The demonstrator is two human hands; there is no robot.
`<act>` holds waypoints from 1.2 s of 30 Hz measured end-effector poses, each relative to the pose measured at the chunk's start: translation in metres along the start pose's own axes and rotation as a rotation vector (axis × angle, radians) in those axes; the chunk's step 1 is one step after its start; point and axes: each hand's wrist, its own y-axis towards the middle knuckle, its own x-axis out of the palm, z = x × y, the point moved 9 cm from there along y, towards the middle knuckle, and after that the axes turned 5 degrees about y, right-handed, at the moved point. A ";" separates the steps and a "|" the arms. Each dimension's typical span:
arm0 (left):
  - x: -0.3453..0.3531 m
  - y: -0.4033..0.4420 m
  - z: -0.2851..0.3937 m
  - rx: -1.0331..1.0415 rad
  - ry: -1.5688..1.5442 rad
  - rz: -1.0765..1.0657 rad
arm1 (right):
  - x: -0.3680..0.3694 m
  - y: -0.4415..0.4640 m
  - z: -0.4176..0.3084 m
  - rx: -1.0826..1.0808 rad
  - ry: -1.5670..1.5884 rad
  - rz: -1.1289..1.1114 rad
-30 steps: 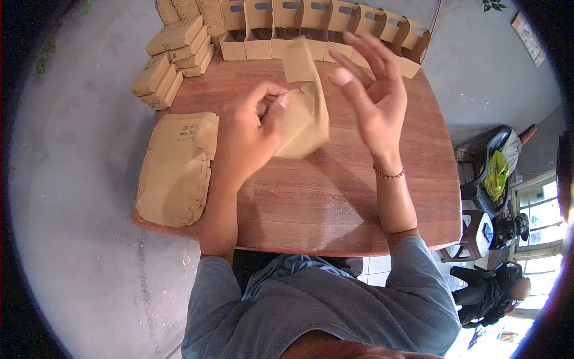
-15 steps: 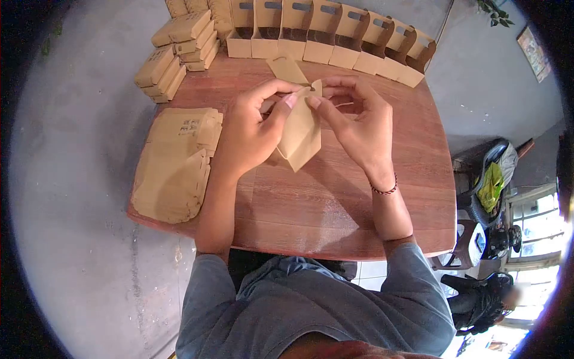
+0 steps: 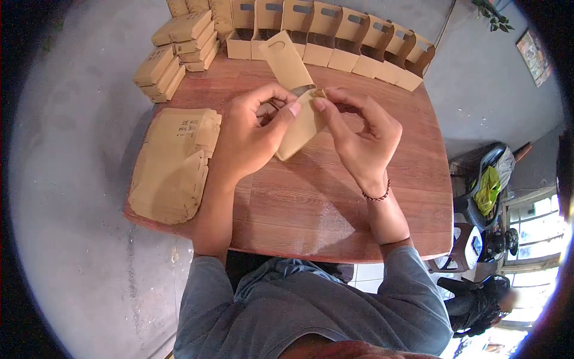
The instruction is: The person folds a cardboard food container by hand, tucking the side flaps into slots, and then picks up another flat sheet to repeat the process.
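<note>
A brown cardboard carton, partly folded, is held above the wooden table between both hands. Its tall panel with a curved slot leans up and to the left. My left hand pinches the carton's left side between thumb and fingers. On the other side, the thumb and fingertips of my right hand are closed on a small flap at the carton's top edge. The fingers partly cover the fold, so its inside is mostly hidden.
Flat cardboard pieces lie stacked at the table's left. Bundled cardboard is piled at the back left. A curved row of folded cartons lines the back edge. A person is at the lower right, beyond the table.
My right hand has come in from the open, raised position and closed on the carton's flap. The carton has turned, and its slotted panel now stands higher.
</note>
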 end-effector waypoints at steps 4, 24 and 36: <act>-0.005 -0.002 0.004 0.005 0.026 0.040 | 0.008 0.000 -0.001 0.011 -0.010 -0.047; -0.010 -0.009 0.022 0.156 0.036 0.144 | 0.015 0.004 -0.004 -0.023 0.099 -0.339; -0.008 -0.011 0.022 0.116 0.137 0.129 | 0.016 0.004 -0.006 -0.066 0.076 -0.374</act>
